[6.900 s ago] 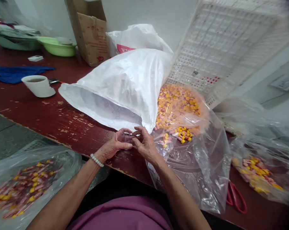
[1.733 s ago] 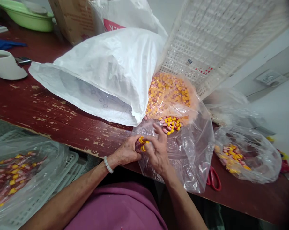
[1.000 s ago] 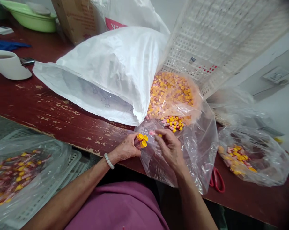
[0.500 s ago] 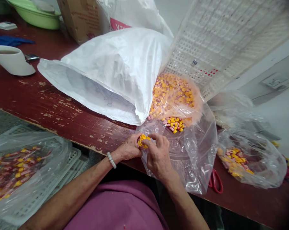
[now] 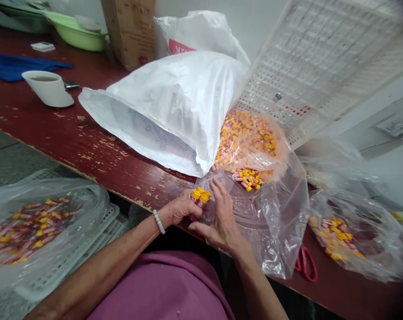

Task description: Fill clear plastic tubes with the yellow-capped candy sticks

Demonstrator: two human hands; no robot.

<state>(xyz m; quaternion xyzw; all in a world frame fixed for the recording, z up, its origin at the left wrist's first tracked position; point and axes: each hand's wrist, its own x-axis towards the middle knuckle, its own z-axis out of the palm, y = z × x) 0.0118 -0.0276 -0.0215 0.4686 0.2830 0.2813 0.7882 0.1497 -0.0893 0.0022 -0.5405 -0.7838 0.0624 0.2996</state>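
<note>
My left hand [image 5: 183,208] is closed round a small bunch of yellow-capped tubes [image 5: 200,196], red and pink below the caps. Just to its right, my right hand [image 5: 219,218] is open, thumb and fingers spread apart and nothing visible in them. Beyond both hands, a clear plastic bag [image 5: 271,222] lies spread over the table edge. At its mouth rests a loose heap of the same capped tubes [image 5: 248,178], and many more show through the plastic behind.
A white sack [image 5: 168,102] lies on the red table [image 5: 108,155]. A white plastic basket [image 5: 308,58] leans at the back right. Red-handled scissors [image 5: 306,264] and another bag of tubes [image 5: 341,235] are at right. A cup [image 5: 50,91] stands left; a bagged tube pile [image 5: 38,226] sits lower left.
My right hand has come away from the tubes and opened, its fingers now spread. My left hand keeps its hold on the bunch. The view has shifted left a little.
</note>
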